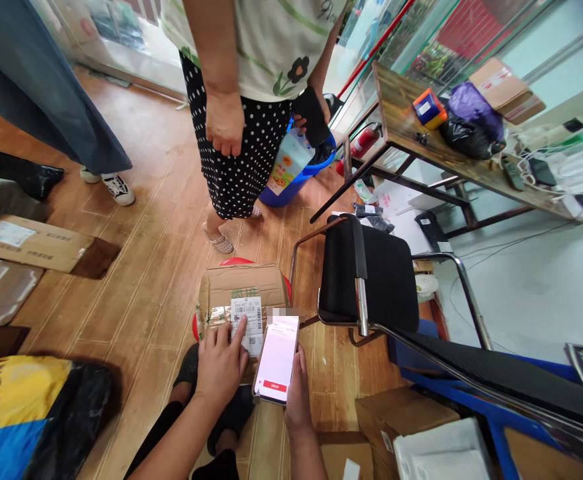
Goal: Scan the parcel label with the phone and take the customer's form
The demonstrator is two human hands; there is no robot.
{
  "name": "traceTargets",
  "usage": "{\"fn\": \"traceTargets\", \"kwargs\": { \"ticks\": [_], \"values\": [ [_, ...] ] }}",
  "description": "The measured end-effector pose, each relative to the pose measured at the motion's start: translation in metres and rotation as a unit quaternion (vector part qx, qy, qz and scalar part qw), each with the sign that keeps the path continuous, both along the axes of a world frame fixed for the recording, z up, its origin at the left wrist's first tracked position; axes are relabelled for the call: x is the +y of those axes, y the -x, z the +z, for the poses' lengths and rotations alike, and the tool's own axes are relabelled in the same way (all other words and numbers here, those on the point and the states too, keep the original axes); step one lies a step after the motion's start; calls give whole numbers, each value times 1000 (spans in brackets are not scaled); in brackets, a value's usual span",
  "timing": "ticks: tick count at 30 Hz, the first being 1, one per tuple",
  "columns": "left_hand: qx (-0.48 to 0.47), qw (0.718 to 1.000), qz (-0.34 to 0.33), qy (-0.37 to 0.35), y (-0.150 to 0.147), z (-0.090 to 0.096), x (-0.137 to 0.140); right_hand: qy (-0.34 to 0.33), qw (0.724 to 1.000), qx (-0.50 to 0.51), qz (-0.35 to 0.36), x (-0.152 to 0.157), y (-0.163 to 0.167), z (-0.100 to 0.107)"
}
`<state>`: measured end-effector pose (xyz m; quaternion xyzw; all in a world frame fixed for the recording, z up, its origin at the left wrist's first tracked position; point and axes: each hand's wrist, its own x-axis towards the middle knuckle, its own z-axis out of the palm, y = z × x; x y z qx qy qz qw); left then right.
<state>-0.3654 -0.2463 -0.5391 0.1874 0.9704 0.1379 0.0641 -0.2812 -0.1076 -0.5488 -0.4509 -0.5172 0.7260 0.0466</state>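
The right hand (297, 393) is closest, wrapped around a phone (277, 359) from below, thumb along its right edge, screen tilted up. The screen glows pale pink with a red bar near the bottom; its writing is too small to read. The phone looks slim, stiff and smooth, so likely slippery and breakable if dropped; gripping it by the long edges, as here, seems the safe hold.

The left hand (220, 363) grasps nothing: it lies loosely curled on the box (241, 300), forefinger stretched out and touching the label (249, 323).

The box stands on a red stool (236, 262) just ahead of the knees, on the wooden floor (141, 267). It is plain brown cardboard, creased and taped, with shiny tape along its left side. It probably handles as stiff but dentable, and its weight cannot be judged. Two hands under the bottom edges would suit it best.

The label is white with a barcode and lines of digits at the top; the print is too fine to make out. Green characters show faintly on the cardboard above it.

Another person stands beyond the box in a dotted skirt (236, 160), holding a dark phone. A black chair (371, 273) stands to the right.
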Motion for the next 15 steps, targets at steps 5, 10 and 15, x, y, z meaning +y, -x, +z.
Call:
{"fn": "traceTargets", "kwargs": {
  "ticks": [5,10,15],
  "values": [
    [-35,999,4,19,6,5,4,39,999,-5,15,0,6,15],
    [-26,999,4,29,5,5,4,70,997,27,16,0,11,26],
    [-25,999,4,29,4,5,5,79,997,-2,9,1,8,25]
  ]
}}
